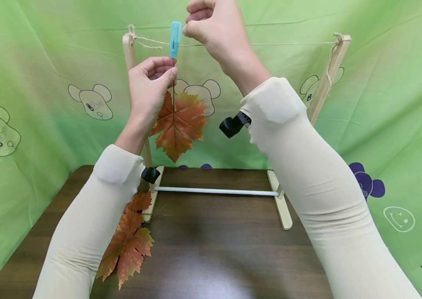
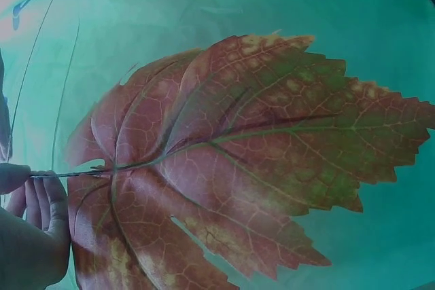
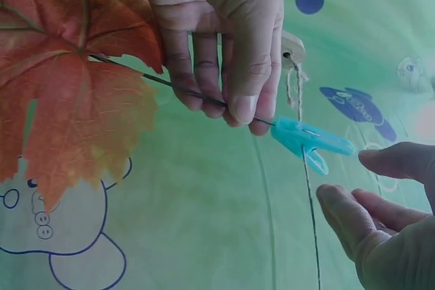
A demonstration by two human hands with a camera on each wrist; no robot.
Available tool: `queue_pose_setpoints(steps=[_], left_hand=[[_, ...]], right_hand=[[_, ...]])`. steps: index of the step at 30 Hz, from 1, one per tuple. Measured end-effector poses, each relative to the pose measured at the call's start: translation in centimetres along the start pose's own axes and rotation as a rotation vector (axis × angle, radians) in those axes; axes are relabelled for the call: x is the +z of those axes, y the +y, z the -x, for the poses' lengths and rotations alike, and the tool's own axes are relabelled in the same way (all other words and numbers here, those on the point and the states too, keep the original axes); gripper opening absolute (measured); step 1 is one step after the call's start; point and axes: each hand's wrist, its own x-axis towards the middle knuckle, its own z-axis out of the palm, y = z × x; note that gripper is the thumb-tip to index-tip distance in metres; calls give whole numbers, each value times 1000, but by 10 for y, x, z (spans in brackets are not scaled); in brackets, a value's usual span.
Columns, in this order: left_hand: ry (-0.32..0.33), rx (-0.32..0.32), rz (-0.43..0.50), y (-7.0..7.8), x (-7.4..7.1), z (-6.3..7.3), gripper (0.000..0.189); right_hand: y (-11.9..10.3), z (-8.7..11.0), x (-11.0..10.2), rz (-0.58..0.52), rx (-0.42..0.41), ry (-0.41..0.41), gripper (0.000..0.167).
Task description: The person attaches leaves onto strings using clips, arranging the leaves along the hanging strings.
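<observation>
only right wrist view shows both clip handles (image 3: 329, 140)

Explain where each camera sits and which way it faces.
Head: worn on the head, facing forward and down at the held leaf and clothespin; left hand, right hand, sleeves show.
Left wrist: worn there, facing the leaf; left hand shows.
Right wrist: worn there, facing the clothespin; both hands show.
Head and right wrist share the clothespin.

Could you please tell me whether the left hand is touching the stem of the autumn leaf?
Touching: the right wrist view shows the left hand pinching the dark leaf stem between its thumb and fingers.
</observation>
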Motion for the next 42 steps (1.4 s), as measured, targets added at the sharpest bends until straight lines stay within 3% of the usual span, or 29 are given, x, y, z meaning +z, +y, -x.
queue_pose_setpoints(steps=[22,42], left_hand=[[-23,22,-54,-2,-2,-1,18],[-24,32,-79,0,-13,3,17]], right_hand=[[43,33,-32,-100,-255,112,27],[81,67,-64,-74,-276,154,26]])
